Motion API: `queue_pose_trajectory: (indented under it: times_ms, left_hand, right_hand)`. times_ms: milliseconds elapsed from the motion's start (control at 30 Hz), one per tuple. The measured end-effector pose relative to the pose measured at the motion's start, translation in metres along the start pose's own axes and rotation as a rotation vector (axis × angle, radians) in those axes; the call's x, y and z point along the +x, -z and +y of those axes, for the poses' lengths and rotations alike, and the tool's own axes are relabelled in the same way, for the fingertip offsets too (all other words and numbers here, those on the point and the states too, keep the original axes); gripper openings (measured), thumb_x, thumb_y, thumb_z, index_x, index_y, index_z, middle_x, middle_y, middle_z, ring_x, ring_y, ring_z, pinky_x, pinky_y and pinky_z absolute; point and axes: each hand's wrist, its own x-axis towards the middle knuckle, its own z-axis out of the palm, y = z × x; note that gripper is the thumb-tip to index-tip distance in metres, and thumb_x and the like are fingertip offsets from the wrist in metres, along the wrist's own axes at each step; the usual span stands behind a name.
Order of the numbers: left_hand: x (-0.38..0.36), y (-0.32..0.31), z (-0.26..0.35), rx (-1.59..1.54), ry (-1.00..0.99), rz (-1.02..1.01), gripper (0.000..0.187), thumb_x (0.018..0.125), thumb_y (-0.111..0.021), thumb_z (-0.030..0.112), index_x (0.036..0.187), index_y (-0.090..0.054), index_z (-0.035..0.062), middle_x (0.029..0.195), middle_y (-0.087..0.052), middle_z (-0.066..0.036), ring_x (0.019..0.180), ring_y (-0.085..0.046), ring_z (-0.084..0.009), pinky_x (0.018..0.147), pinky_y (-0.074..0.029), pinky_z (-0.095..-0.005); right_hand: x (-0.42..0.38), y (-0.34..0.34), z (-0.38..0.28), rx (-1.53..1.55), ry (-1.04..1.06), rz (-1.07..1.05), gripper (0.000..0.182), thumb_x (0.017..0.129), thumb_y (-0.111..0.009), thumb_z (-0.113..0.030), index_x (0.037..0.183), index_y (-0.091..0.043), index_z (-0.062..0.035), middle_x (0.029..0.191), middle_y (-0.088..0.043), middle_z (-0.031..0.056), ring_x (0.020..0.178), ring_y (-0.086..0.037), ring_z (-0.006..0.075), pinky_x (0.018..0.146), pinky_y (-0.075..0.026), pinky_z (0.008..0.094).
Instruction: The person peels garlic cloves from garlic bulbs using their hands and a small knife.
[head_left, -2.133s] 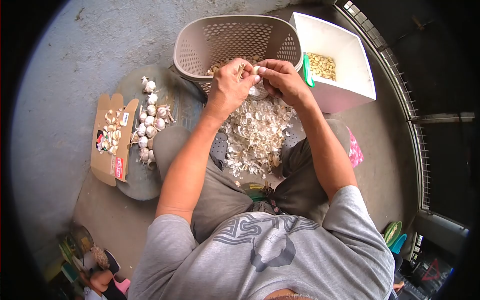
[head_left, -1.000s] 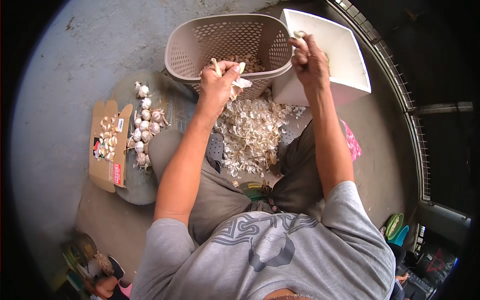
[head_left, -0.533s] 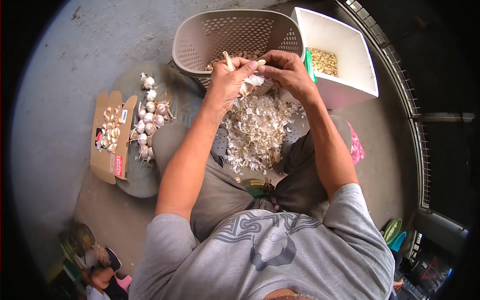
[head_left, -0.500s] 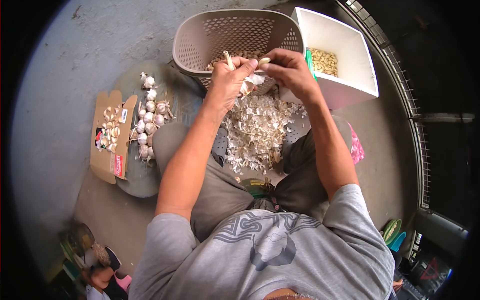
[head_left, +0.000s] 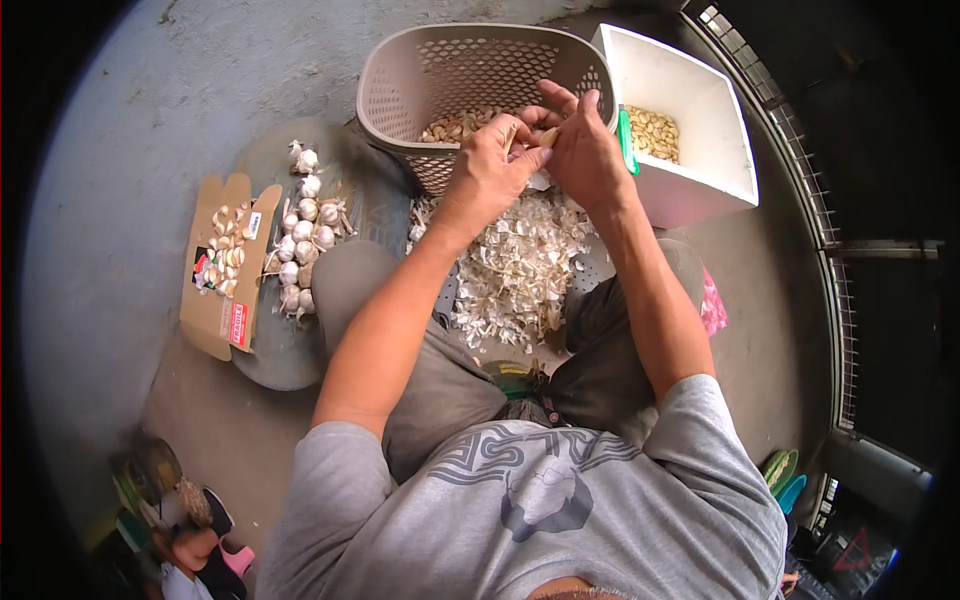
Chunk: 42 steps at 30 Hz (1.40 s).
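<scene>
Head view: left hand (head_left: 492, 165) and right hand (head_left: 583, 150) pinched together on garlic clove (head_left: 547, 137), held over basket (head_left: 400, 85) near rim so skins drop onto peel pile (head_left: 515, 265). White box (head_left: 700, 185) beside for peeled cloves.

Both arms reach forward, the left hand (head_left: 492, 165) and right hand (head_left: 580, 150) pressed together, fingers pinching.
</scene>
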Motion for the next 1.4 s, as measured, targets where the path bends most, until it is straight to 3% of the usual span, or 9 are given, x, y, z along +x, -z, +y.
queue_pose_trajectory:
  times_ms: [100,233,267,333,400,600,933,1200,1400]
  left_hand:
    - [-0.002,0.001,0.001,0.212,-0.108,0.088,0.019,0.094,-0.074,0.011,0.105,-0.066,-0.0028,0.088,-0.067,-0.004,0.079,-0.06,-0.0083,0.069,-0.053,-0.0249]
    - [0.004,0.002,-0.008,0.273,-0.265,0.184,0.017,0.098,-0.068,0.013,0.107,-0.07,-0.0025,0.089,-0.07,-0.006,0.077,-0.063,-0.008,0.066,-0.054,-0.0255]
    - [0.004,0.004,-0.006,0.175,-0.136,0.159,0.019,0.099,-0.068,0.015,0.107,-0.071,-0.002,0.088,-0.07,-0.006,0.075,-0.063,-0.0078,0.063,-0.054,-0.0249]
    - [0.003,0.01,0.011,-0.02,0.121,0.108,0.022,0.101,-0.067,0.019,0.107,-0.072,-0.0011,0.085,-0.071,-0.004,0.07,-0.064,-0.0075,0.058,-0.053,-0.0236]
    - [0.003,0.01,0.007,-0.169,0.139,0.107,0.023,0.102,-0.066,0.021,0.105,-0.072,-0.0013,0.084,-0.071,-0.004,0.065,-0.063,-0.0074,0.054,-0.051,-0.0227]
    - [0.005,0.015,-0.002,-0.381,0.163,0.082,0.02,0.099,-0.069,0.015,0.103,-0.071,-0.004,0.087,-0.073,-0.008,0.067,-0.068,-0.0108,0.054,-0.056,-0.0237]
    - [0.005,0.012,0.005,-0.517,0.203,0.117,0.015,0.096,-0.07,0.007,0.104,-0.07,-0.0055,0.088,-0.074,-0.01,0.07,-0.07,-0.0123,0.056,-0.058,-0.0239]
    - [0.003,0.009,0.003,-0.205,0.117,0.178,0.014,0.098,-0.067,0.009,0.094,-0.069,-0.0037,0.079,-0.071,-0.006,0.063,-0.064,-0.0086,0.052,-0.051,-0.0224]
    - [-0.001,0.01,0.008,-0.075,0.134,0.126,0.017,0.098,-0.066,0.012,0.09,-0.069,-0.002,0.078,-0.067,-0.004,0.066,-0.061,-0.0076,0.051,-0.049,-0.0243]
  right_hand:
    - [0.005,0.012,0.011,-0.098,-0.021,-0.143,0.064,0.109,-0.032,-0.056,0.147,-0.039,-0.0051,0.113,-0.06,0.0135,0.1,-0.062,0.0228,0.088,-0.05,0.0384]
    - [-0.003,0.008,0.005,-0.224,0.018,-0.157,0.049,0.108,-0.054,-0.032,0.146,-0.043,-0.0038,0.121,-0.061,0.0117,0.108,-0.061,0.0201,0.091,-0.049,0.0369]
    - [-0.001,0.011,0.003,-0.173,0.019,-0.187,0.042,0.103,-0.062,-0.016,0.14,-0.051,-0.0003,0.124,-0.064,0.0113,0.106,-0.064,0.0191,0.089,-0.051,0.0342]
    - [0.0,0.016,0.001,-0.351,0.06,-0.134,0.037,0.102,-0.063,-0.014,0.135,-0.055,0.0017,0.122,-0.066,0.0113,0.104,-0.065,0.0183,0.087,-0.053,0.0323]
    - [-0.001,0.013,0.0,-0.583,0.147,-0.063,0.028,0.1,-0.065,-0.008,0.125,-0.064,0.0045,0.11,-0.07,0.0098,0.095,-0.067,0.015,0.079,-0.055,0.0285]
    - [-0.002,0.016,-0.007,-0.486,0.015,-0.038,0.026,0.1,-0.065,-0.009,0.121,-0.066,0.0055,0.094,-0.071,0.008,0.075,-0.066,0.0133,0.065,-0.055,0.0284]
    - [-0.004,0.007,-0.004,-0.549,0.122,-0.019,0.017,0.098,-0.069,-0.007,0.11,-0.067,0.0046,0.093,-0.072,0.0095,0.071,-0.066,0.0122,0.059,-0.056,0.0266]
    - [-0.006,0.01,-0.002,-0.74,0.197,-0.026,0.011,0.095,-0.071,-0.001,0.104,-0.068,0.0038,0.092,-0.072,0.0103,0.071,-0.066,0.0118,0.06,-0.057,0.0264]
    - [-0.003,0.015,-0.007,-0.43,0.209,0.003,0.006,0.095,-0.068,0.001,0.101,-0.068,0.0021,0.094,-0.072,0.0115,0.077,-0.069,0.0155,0.064,-0.06,0.0296]
